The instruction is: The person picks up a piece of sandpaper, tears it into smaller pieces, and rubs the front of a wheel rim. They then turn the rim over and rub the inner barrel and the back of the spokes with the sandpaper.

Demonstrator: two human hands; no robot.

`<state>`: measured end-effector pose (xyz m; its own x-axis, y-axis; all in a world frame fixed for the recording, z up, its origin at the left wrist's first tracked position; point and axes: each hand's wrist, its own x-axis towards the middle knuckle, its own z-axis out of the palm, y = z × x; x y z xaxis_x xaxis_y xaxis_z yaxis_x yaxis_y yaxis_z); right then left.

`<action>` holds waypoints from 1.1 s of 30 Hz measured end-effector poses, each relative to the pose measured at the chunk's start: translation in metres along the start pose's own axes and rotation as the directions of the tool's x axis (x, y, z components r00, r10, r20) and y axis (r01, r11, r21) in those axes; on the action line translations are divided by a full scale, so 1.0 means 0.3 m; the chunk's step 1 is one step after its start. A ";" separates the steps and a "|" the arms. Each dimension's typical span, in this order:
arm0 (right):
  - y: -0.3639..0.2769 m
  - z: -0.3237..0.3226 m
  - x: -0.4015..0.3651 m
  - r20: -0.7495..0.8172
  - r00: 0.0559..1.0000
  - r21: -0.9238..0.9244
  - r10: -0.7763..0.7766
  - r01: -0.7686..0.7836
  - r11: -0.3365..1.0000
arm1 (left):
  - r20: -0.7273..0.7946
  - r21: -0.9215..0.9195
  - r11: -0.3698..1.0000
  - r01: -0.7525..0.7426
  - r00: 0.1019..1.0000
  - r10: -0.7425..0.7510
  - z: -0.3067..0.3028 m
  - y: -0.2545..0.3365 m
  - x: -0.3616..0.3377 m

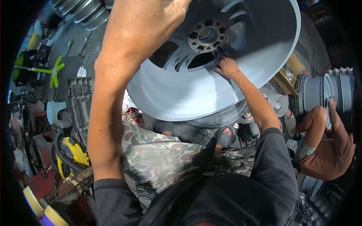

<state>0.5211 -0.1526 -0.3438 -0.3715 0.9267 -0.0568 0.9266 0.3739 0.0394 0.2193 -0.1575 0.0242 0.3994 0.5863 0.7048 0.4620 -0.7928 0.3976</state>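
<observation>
A large grey wheel rim (177, 90) lies tilted before me, its inner side facing up, with a bolt-holed hub (206, 35) at its middle. My right hand (228, 67) reaches into the barrel close to the hub, fingers bent together around something dark (225, 51) that I cannot make out. My left hand (160, 13) is at the top edge of the view, over the rim's left side; its fingers are cut off by the frame. Beneath the rim shows a black tyre (222, 117).
At right a person (328, 150) crouches with a hand on another wheel rim (315, 92). A wooden box (288, 75) stands beside the rim. To the left are a blue stool (56, 111), a yellow machine with a hose (75, 152) and a green fan (56, 71).
</observation>
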 end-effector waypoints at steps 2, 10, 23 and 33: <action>0.047 0.023 0.007 -0.094 0.985 0.012 -0.143 0.145 0.989 | -0.025 0.048 0.997 -0.067 0.997 0.068 -0.007 -0.008 0.006; 0.038 -0.064 0.020 0.007 0.966 0.003 -0.257 0.257 0.966 | -0.003 0.007 0.999 -0.052 0.999 0.052 -0.012 -0.105 0.033; -0.607 -0.118 -0.031 -0.258 0.959 0.750 0.120 0.121 0.650 | 0.023 0.059 0.998 0.037 0.999 -0.039 -0.026 -0.038 0.025; 0.504 -0.320 -0.017 0.019 0.999 -0.428 0.027 -0.016 0.904 | 0.013 -0.050 0.996 0.072 0.997 -0.071 -0.027 0.002 0.015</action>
<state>0.6575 -0.0971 -0.2418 -0.3452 0.9356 -0.0746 0.8187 0.3391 0.4634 0.2149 -0.1565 0.0323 0.3761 0.6434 0.6668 0.4495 -0.7560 0.4758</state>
